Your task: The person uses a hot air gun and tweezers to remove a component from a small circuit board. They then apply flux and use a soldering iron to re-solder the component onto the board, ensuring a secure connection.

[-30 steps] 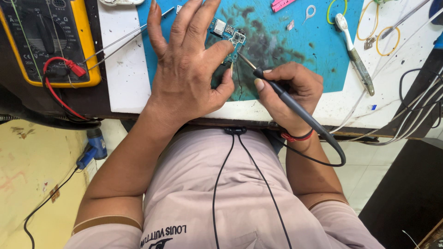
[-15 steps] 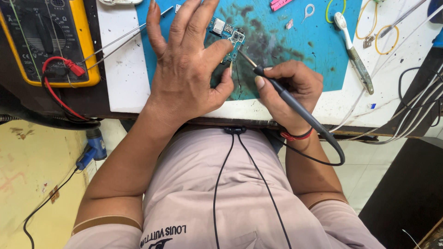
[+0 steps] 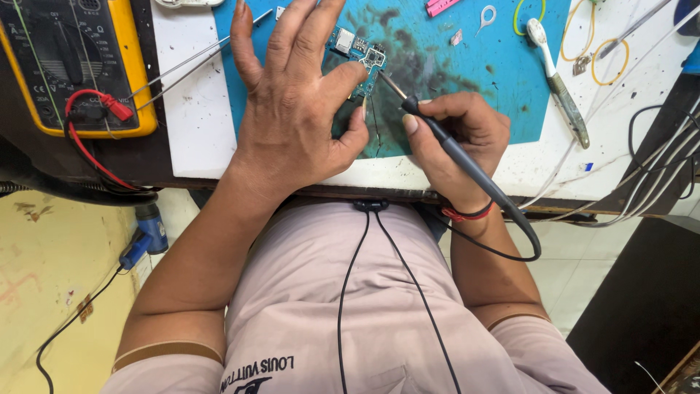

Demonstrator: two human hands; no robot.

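A small green circuit board [image 3: 357,55] lies on a blue work mat [image 3: 467,80]. My left hand [image 3: 292,109] rests flat on the mat, its index finger and thumb pressing on the board's near part. My right hand [image 3: 456,142] grips a black probe [image 3: 445,142] like a pen. The probe's metal tip touches the board's right edge near a shiny chip. Its black cable loops down past my right wrist.
A yellow multimeter [image 3: 73,66] with a red plug stands at the left. Metal tweezers [image 3: 197,58] lie beside my left hand. A white-handled tool [image 3: 558,80], yellow wire rings [image 3: 609,51] and cables sit to the right on the white tabletop [image 3: 197,124].
The probe tip has shifted slightly along the board's right edge. My left hand has stayed on the board.
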